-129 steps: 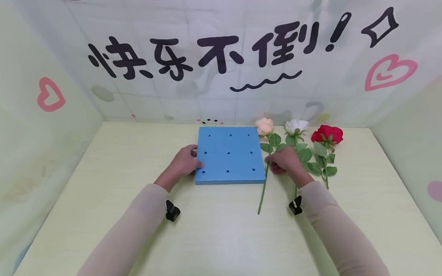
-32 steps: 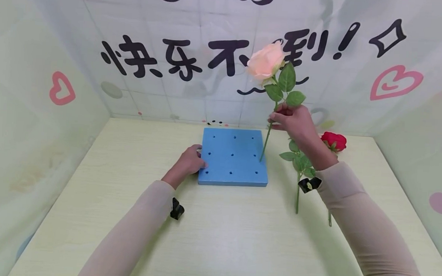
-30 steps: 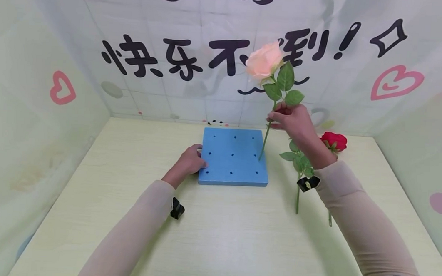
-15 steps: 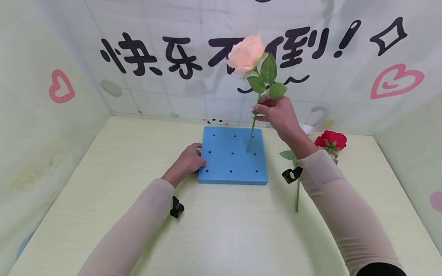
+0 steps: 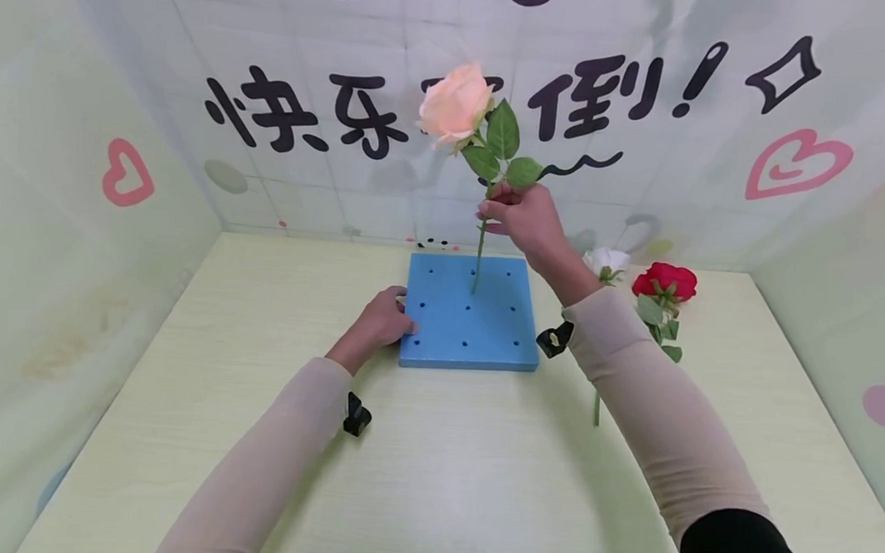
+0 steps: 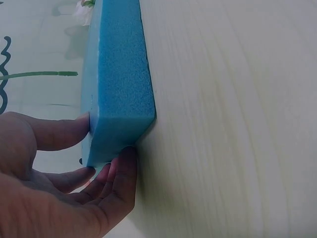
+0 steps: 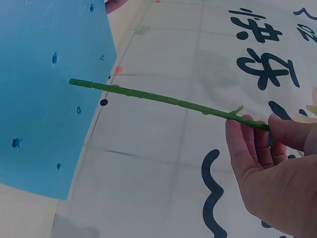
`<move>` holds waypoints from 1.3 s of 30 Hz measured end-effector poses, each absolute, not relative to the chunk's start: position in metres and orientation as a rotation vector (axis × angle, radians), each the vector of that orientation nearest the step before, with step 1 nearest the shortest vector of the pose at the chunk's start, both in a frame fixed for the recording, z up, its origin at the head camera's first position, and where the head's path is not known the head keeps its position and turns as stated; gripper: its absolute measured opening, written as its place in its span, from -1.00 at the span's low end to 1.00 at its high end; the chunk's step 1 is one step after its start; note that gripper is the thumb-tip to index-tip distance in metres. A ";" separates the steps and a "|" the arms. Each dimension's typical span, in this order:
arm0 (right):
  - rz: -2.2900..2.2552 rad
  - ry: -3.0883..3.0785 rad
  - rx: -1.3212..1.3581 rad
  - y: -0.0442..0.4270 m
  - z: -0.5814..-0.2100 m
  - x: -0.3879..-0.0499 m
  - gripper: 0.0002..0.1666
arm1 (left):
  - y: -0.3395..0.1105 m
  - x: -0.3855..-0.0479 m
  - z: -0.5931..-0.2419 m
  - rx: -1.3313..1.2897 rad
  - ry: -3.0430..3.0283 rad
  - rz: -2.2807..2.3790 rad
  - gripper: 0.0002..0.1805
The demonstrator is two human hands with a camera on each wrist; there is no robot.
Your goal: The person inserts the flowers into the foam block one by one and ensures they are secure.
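Note:
A blue foam board [image 5: 488, 325] with several small holes lies on the table. My left hand [image 5: 380, 319] grips its left edge, the thumb [image 6: 64, 133] on the upper face and the fingers against the side. Above the board's back part, my right hand [image 5: 528, 222] pinches the stem of a pink rose [image 5: 455, 106] between thumb and fingers. The stem [image 7: 148, 96] points down, and in the right wrist view its cut end shows in front of the board [image 7: 34, 114], apart from my left hand.
Right of the board, a white rose [image 5: 606, 262] and a red rose [image 5: 665, 281] lie on the table [image 5: 447, 477]; my right forearm partly covers the white one's stem. A printed cloth [image 5: 304, 194] stands behind the table.
The pink rose was beside the board at first. My right hand lifted it and has since carried it leftward over the board. My left hand has kept its grip on the board's edge.

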State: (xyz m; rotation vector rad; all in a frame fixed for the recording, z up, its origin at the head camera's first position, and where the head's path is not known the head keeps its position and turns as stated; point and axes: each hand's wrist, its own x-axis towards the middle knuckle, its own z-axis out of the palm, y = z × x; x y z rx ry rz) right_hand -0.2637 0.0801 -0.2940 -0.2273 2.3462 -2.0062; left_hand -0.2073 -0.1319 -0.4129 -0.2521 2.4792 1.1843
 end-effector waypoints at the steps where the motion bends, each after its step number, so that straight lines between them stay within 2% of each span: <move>1: -2.011 2.339 -0.230 0.079 -0.294 -0.264 -0.95 | -0.132 -0.207 -0.413 -0.255 2.477 1.187 -0.23; 11: -2.079 2.296 -0.195 0.068 -0.296 -0.272 -0.95 | -0.132 -0.208 -0.414 -0.243 2.484 1.199 -0.22; 24: -2.149 2.218 -0.167 0.047 -0.297 -0.278 -0.76 | -0.132 -0.206 -0.410 -0.251 2.478 1.189 -0.22; 39: -2.153 2.202 -0.159 0.030 -0.306 -0.286 -0.81 | -0.132 -0.206 -0.411 -0.242 2.486 1.194 -0.22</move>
